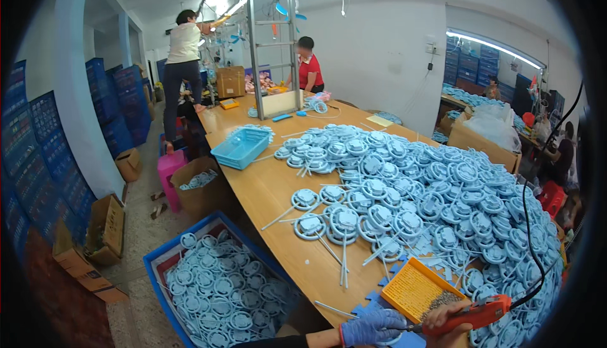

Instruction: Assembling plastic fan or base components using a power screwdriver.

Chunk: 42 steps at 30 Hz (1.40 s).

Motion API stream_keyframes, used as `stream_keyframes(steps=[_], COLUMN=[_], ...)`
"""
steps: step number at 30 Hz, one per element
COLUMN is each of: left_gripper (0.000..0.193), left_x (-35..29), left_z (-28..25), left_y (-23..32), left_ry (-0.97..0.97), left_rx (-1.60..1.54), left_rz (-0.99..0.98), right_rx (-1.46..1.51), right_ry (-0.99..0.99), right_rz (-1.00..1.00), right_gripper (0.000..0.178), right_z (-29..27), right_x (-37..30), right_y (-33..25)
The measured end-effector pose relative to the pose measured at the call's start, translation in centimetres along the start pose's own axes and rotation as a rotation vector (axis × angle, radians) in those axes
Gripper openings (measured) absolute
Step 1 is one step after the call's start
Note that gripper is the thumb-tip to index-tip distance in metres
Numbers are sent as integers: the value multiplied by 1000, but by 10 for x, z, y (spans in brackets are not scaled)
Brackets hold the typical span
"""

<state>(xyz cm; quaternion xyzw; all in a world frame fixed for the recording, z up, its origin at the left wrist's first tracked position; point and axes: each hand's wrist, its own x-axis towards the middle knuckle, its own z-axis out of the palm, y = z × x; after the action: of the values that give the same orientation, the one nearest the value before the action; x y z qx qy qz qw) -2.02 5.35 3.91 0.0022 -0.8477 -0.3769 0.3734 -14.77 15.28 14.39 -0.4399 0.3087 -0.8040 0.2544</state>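
At the table's near edge, my right hand [446,320] is wrapped around a red electric screwdriver [471,316], whose cable rises to the upper right. The driver's tip points left, toward my left hand [374,326], which wears a blue glove. Those gloved fingers are closed on a light blue plastic part, mostly hidden and cut off by the lower edge. Just beyond both hands sits a yellow tray [404,278] with small screws [445,299] heaped in its near right corner. A blue foam mat [373,302] lies beside and partly under the tray.
A large pile of light blue round plastic parts with stems [436,190] covers the table's right side. A blue-rimmed crate [155,266] of similar parts stands below left. Farther off are a light blue basket [240,147], a person in red, and another person standing raised beside the table.
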Motion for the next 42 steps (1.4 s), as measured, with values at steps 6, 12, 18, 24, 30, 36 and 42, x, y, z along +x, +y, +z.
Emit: stream_keyframes(steps=[6,12,18,24,30,36,42], left_gripper=[17,20,16,22,23,49,88], left_x=[4,16,17,-15,-18,-1,-6], left_z=[1,-6,-5,25,65,4,10], left_y=[3,21,14,-1,-34,-5,-17], left_ry=[-74,-270,-264,-162,-81,147,-95], left_rx=[-17,187,226,39,240,149,437], left_rz=[21,-92,-79,-126,-71,-204,-349], right_rx=[-13,52,39,29,2,-28,-196], right_ry=[-20,-86,-34,-27,-3,-20,83], right_rz=[22,57,33,33,74,134,81], right_gripper=[65,62,61,62,64,65,71], right_z=[-4,-25,-30,-32,-38,-46,-55], right_x=[-6,-10,-13,-24,-33,-9,-9], right_y=[-9,2,14,6,8,25,45])
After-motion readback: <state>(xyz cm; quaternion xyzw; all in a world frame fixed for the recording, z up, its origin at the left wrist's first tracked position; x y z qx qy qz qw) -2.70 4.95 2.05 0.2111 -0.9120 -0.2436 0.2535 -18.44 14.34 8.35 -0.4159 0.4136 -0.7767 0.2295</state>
